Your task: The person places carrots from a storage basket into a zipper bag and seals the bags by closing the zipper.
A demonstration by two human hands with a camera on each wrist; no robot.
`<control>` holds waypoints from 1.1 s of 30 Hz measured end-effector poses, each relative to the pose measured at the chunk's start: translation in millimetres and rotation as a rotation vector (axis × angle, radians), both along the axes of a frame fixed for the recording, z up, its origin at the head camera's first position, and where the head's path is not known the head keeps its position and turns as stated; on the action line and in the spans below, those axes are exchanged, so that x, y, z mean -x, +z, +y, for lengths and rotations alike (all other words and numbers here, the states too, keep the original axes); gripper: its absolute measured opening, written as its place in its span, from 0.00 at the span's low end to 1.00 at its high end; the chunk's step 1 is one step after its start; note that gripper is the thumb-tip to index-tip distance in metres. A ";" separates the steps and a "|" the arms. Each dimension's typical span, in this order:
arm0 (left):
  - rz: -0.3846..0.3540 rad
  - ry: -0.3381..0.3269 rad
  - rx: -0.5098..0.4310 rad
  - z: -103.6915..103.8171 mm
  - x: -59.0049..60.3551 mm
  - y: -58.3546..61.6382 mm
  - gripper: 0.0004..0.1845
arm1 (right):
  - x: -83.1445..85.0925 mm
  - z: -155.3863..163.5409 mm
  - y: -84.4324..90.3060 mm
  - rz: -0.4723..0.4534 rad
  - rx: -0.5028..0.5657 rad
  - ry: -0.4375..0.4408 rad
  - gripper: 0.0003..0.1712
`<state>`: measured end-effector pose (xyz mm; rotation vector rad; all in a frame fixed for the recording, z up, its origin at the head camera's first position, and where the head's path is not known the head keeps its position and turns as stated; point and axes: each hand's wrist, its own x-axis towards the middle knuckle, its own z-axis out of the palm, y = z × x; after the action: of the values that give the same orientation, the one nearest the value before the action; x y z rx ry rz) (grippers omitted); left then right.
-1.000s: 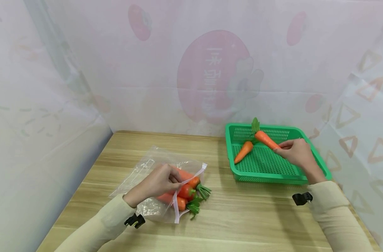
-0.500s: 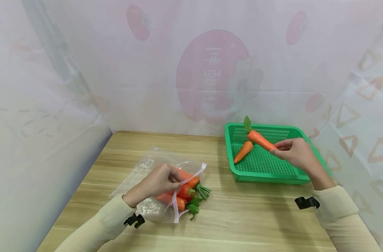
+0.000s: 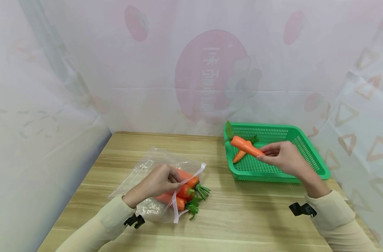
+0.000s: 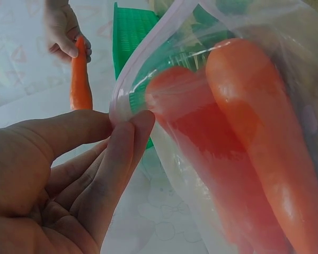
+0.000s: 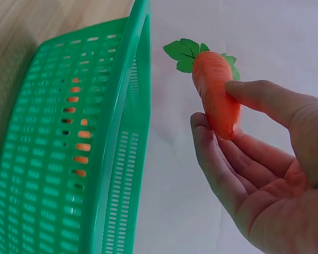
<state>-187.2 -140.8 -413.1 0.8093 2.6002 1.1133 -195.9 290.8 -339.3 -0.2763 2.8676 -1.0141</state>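
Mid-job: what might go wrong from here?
The right hand pinches the tapered orange carrot near its leafless end, so it might twist or slip. The left hand pinches one edge of the clear plastic zip bag; green leafy tops poke from its mouth and might obstruct loading.

Soft, even light fills this space, seemingly from overhead, and it washes the printed sheets (image 3: 141,108) to near-white. On the wooden table (image 3: 235,224) I see only faint, soft-edged shadows, one near the right sleeve (image 3: 334,218), another along the left side of the green basket (image 3: 260,175). The clear bag (image 3: 148,208) catches small white glints. The left wrist view looks greyer and dimmer, with a smooth shine on the bagged carrots (image 4: 265,127) and the distant right hand (image 4: 63,32) slightly soft; in the right wrist view, the basket's near wall blurs
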 end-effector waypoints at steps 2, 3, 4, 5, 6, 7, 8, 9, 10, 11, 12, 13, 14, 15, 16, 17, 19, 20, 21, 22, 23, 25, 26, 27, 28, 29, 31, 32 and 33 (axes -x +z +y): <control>0.001 0.001 0.001 -0.2 0.1 0.0 0.02 | -1.7 -4.9 0.6 0.005 0.003 0.016 0.23; 0.002 0.001 0.001 -0.4 0.2 0.0 0.02 | -2.3 -7.0 0.6 0.003 0.007 0.022 0.23; 0.001 0.000 0.000 -0.6 0.3 0.0 0.02 | -2.9 -9.1 0.6 0.002 0.011 0.032 0.22; 0.002 0.000 -0.001 -0.8 0.4 0.0 0.02 | -3.5 -11.1 0.2 0.000 0.016 0.040 0.22; 0.002 -0.001 -0.002 -1.1 0.6 0.0 0.02 | -4.1 -12.9 -0.2 -0.002 0.020 0.051 0.21; 0.002 -0.002 -0.004 -1.3 0.8 -0.1 0.02 | -4.6 -14.5 -0.9 -0.005 0.024 0.061 0.21; 0.003 -0.003 -0.006 -1.5 1.1 -0.2 0.02 | -5.1 -16.1 -1.7 -0.010 0.028 0.070 0.20; 0.004 -0.005 -0.007 -1.8 1.3 -0.3 0.02 | -5.3 -17.5 -2.9 -0.015 0.034 0.079 0.20; 0.006 -0.006 -0.008 -2.0 1.6 -0.4 0.02 | -5.5 -19.1 -4.1 -0.017 0.039 0.090 0.19; 0.007 -0.007 -0.009 -2.3 1.8 -0.5 0.02 | -5.5 -20.7 -5.3 -0.024 0.050 0.098 0.19; 0.010 -0.007 -0.007 -2.6 1.9 -0.6 0.02 | -5.6 -22.4 -6.5 -0.028 0.057 0.110 0.19; 0.012 -0.006 -0.006 -2.9 2.0 -0.5 0.02 | -5.8 -24.4 -7.5 -0.036 0.064 0.119 0.18; 0.013 -0.005 -0.005 -3.2 2.0 -0.5 0.02 | -6.0 -26.4 -8.7 -0.041 0.070 0.128 0.18; 0.012 -0.004 -0.004 -3.5 1.9 -0.4 0.02 | -6.2 -28.7 -9.9 -0.045 0.072 0.137 0.18; 0.010 -0.003 -0.004 -3.7 1.8 -0.3 0.02 | -6.6 -31.0 -11.0 -0.049 0.072 0.149 0.17; 0.007 -0.002 -0.003 -3.9 1.7 -0.2 0.02 | -7.2 -33.3 -12.1 -0.053 0.070 0.159 0.16; 0.002 -0.001 -0.003 -4.2 1.6 -0.1 0.02 | -8.6 -38.3 -14.3 -0.057 0.064 0.183 0.15; 0.000 0.000 -0.003 -4.2 1.6 0.0 0.02 | -9.3 -40.6 -15.6 -0.057 0.061 0.193 0.14; -0.001 0.000 -0.003 -4.3 1.7 0.0 0.03 | -10.2 -42.8 -16.8 -0.056 0.057 0.202 0.13; 0.002 0.000 -0.003 -4.3 1.7 0.2 0.03 | -11.1 -45.0 -18.2 -0.057 0.057 0.212 0.12; 0.003 0.001 -0.002 -4.3 1.9 0.4 0.03 | -12.0 -46.9 -19.8 -0.060 0.061 0.218 0.12; 0.008 0.000 -0.002 -4.6 2.2 0.6 0.03 | -13.6 -50.7 -23.4 -0.065 0.070 0.230 0.11; 0.008 -0.001 -0.002 -4.7 2.4 0.8 0.02 | -14.3 -52.0 -25.4 -0.070 0.074 0.237 0.11; 0.007 -0.002 -0.002 -5.0 2.4 0.9 0.03 | -14.9 -53.5 -27.5 -0.076 0.081 0.243 0.12; 0.007 -0.004 -0.003 -5.2 2.5 1.2 0.02 | -15.5 -54.8 -29.8 -0.084 0.086 0.246 0.12; 0.004 -0.006 -0.003 -5.6 2.5 1.3 0.02 | -16.0 -56.1 -32.3 -0.091 0.089 0.250 0.12; 0.003 -0.009 -0.002 -6.4 2.4 1.7 0.03 | -17.3 -58.5 -36.7 -0.106 0.097 0.256 0.12; 0.001 -0.010 -0.003 -6.7 2.4 1.9 0.03 | -18.1 -59.7 -38.6 -0.114 0.098 0.258 0.12; 0.004 -0.011 -0.001 -7.0 2.3 2.1 0.03 | -19.1 -61.0 -40.3 -0.122 0.099 0.259 0.12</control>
<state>-189.5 -147.8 -411.0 0.8263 2.5957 1.1106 -176.8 229.9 -379.6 -0.5566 2.5928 -1.0808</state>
